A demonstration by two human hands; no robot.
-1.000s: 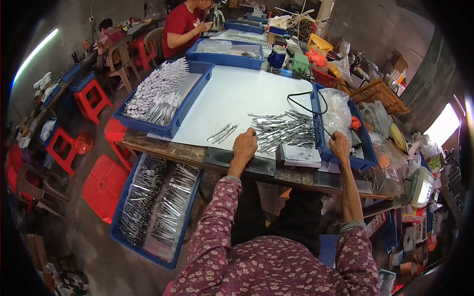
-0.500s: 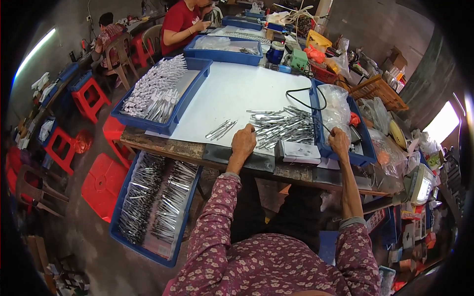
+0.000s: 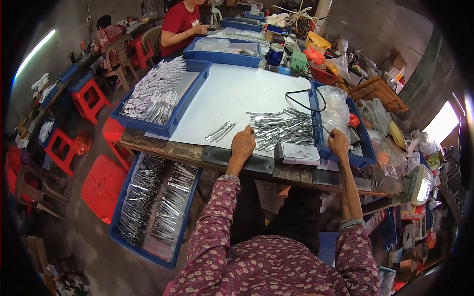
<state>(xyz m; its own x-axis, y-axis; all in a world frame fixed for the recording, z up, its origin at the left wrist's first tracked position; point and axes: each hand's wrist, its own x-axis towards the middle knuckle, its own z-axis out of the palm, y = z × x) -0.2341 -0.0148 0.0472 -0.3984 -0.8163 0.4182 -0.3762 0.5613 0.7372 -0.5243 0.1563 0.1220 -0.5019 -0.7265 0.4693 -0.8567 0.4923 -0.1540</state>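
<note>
My left hand rests closed at the near edge of the white sheet, its fingertips bunched together. Whether it holds anything is hidden. Just right of it lies a heap of slim silver metal pieces, and to its left a small separate group of the same pieces. Over the near wall of the right-hand blue tray, my right hand is closed on a thin black cord, which runs up to a loop on the sheet. Between my hands sits a small pale box-like block.
Plastic bags fill part of the right tray. A blue tray of white-tipped pieces stands on the left; another tray of metal pieces sits lower, beside red stools. A person in red works beyond the table.
My hands have stayed almost still. The person in red beyond the table has shifted slightly, and the seated person at the far left has leaned a little.
</note>
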